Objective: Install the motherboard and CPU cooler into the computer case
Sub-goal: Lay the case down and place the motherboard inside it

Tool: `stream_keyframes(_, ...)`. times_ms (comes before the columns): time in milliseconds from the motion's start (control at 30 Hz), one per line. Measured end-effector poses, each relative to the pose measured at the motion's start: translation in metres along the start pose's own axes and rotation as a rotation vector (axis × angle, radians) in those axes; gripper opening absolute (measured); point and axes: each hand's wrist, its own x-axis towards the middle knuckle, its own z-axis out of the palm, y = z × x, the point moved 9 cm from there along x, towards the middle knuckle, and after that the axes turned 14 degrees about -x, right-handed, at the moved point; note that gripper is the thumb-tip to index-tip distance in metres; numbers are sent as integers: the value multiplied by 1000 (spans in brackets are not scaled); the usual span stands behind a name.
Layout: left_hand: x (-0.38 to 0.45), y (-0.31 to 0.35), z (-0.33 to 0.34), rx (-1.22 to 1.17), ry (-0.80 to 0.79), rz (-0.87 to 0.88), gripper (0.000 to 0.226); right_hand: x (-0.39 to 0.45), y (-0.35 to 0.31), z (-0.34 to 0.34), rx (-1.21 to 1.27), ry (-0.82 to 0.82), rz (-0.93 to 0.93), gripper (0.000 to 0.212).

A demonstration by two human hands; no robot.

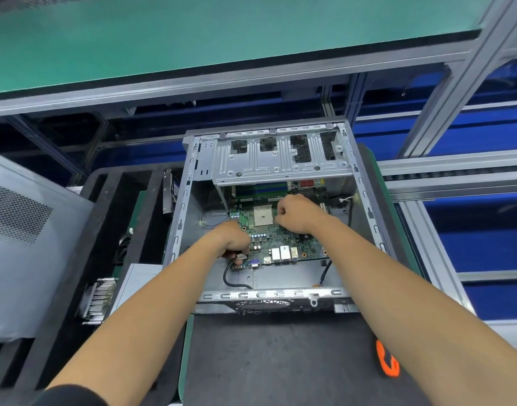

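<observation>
Head view is showing me the case lying open on a dark mat on the surface, with its drive cage at the far end. The board is sitting inside it, long axis running from the far end toward me, port edge nearest me and not yet reaching the rear wall. A grey side panel is leaning at the left, and the cooler is waiting beside it, well apart from the case.

My left hand is gripping the board's near left corner, fingers curled under by the ports. My right hand is curling over the board just right of the socket; I cannot tell whether those fingers are pinching an edge or only pressing.

I judge the board is being seated. It is lying directly under both hands, so the coming move is turning on sliding it along its long axis toward me, ports into the rear openings. The left hand is nearer that edge. An orange tool is lying on the mat at right.
</observation>
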Motion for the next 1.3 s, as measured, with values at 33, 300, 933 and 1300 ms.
stream_keyframes(33, -1, 0, 1, 15, 2, 3, 15, 0, 0, 0, -2, 0, 0, 22)
stream_keyframes(300, -4, 7, 5, 196, 14, 53, 43, 0, 0, 1, -12, -6, 1, 23)
stream_keyframes(933, 5, 7, 2, 425, 65, 120, 47, 4, 4, 3, -4, 8, 12, 28)
stream_keyframes(1300, 10, 17, 16, 621, 75, 136, 29, 6, 6, 4, -10, 16, 24, 27)
